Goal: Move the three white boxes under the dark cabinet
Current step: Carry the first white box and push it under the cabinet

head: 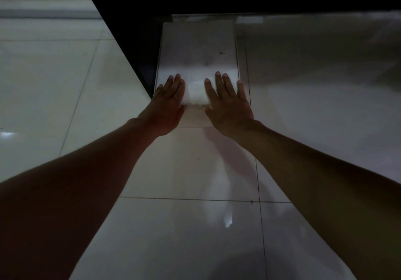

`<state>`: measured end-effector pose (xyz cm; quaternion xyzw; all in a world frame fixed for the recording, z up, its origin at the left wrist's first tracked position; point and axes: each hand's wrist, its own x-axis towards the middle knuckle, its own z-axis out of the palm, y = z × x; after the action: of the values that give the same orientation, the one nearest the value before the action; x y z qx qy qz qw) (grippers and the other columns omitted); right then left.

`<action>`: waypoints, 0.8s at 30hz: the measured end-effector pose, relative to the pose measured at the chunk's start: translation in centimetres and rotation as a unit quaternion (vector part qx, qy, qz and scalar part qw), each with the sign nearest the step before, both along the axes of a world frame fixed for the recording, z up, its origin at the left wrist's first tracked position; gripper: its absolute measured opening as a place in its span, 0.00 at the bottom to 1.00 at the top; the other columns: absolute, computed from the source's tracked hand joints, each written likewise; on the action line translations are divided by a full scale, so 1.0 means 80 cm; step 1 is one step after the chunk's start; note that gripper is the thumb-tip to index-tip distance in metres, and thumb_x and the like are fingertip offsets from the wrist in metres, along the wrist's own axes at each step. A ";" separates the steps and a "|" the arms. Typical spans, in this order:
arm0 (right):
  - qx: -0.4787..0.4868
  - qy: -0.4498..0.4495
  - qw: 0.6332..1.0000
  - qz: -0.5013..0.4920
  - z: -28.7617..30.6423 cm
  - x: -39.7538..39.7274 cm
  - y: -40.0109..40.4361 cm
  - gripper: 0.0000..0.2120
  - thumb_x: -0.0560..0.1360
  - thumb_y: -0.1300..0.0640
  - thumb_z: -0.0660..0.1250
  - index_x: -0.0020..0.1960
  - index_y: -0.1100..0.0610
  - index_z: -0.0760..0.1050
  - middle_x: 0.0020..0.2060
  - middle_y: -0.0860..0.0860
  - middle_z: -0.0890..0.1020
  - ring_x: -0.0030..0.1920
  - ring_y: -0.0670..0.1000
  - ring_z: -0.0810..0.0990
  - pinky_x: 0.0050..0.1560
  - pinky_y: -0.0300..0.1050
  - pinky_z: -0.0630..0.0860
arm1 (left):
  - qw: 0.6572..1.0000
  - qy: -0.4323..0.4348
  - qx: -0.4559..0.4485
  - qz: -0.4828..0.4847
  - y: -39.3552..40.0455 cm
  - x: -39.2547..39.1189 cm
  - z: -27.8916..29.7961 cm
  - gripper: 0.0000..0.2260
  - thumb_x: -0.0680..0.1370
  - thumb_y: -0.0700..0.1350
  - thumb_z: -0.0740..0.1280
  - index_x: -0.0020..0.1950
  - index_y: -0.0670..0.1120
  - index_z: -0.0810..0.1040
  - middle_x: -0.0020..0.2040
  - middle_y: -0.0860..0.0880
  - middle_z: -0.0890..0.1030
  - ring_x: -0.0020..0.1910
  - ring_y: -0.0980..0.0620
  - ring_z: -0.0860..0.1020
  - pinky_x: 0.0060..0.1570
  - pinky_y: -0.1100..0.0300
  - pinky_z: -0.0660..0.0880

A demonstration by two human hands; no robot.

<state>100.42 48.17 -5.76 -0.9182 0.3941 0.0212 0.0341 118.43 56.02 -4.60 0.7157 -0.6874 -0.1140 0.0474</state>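
Two hands lie flat on the near end of a white box, neither grip closed: the left hand presses its near left corner, the right hand its near right corner, fingers spread and released, palms down. The box rests on the floor, its long axis running straight ahead from both grips toward the dark cabinet. Its far end looks to meet the cabinet's lower rail. Both hands sit equally near. Only this one box can be made out. The coming move, I judge, is a forward slide along that axis, away from the grips.
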 end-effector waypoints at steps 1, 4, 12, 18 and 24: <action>0.003 0.001 1.000 -0.001 0.000 0.002 -0.003 0.35 0.82 0.43 0.52 0.80 0.55 0.39 0.79 0.59 0.41 0.78 0.58 0.39 0.76 0.61 0.41 | 1.000 -0.002 -0.002 0.002 -0.002 0.001 -0.001 0.29 0.83 0.44 0.58 0.79 0.37 0.47 0.80 0.39 0.45 0.79 0.42 0.43 0.75 0.49 0.43; 0.008 -0.001 1.000 -0.007 -0.002 0.006 -0.009 0.34 0.82 0.45 0.52 0.79 0.54 0.37 0.79 0.58 0.39 0.78 0.57 0.37 0.75 0.60 0.38 | 1.000 -0.008 -0.007 0.002 -0.008 0.003 -0.002 0.29 0.83 0.43 0.57 0.79 0.38 0.45 0.80 0.39 0.44 0.79 0.42 0.42 0.75 0.49 0.42; -0.008 -0.004 1.000 -0.012 -0.006 0.009 -0.012 0.35 0.82 0.44 0.53 0.79 0.54 0.38 0.79 0.58 0.40 0.78 0.57 0.38 0.75 0.60 0.39 | 0.999 -0.025 -0.047 -0.004 -0.005 -0.001 -0.005 0.28 0.83 0.40 0.57 0.78 0.36 0.48 0.79 0.37 0.47 0.79 0.40 0.45 0.76 0.46 0.45; -0.008 0.010 1.000 -0.025 -0.004 0.015 -0.013 0.34 0.83 0.44 0.51 0.79 0.54 0.37 0.79 0.57 0.40 0.78 0.57 0.39 0.75 0.60 0.40 | 0.994 -0.041 -0.076 0.073 -0.004 -0.029 -0.015 0.29 0.81 0.35 0.55 0.79 0.37 0.46 0.80 0.38 0.47 0.79 0.41 0.44 0.76 0.45 0.42; -0.016 0.001 0.999 -0.043 -0.008 0.018 -0.004 0.32 0.83 0.47 0.50 0.79 0.54 0.37 0.79 0.56 0.40 0.78 0.57 0.39 0.75 0.60 0.39 | 0.992 -0.043 -0.089 0.075 -0.002 -0.029 -0.020 0.29 0.80 0.33 0.55 0.79 0.37 0.46 0.80 0.39 0.48 0.79 0.42 0.45 0.77 0.48 0.44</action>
<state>101.89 47.84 -6.42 -0.9008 0.4335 0.0140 0.0202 116.10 55.83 -6.20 0.7623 -0.6407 -0.0183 0.0897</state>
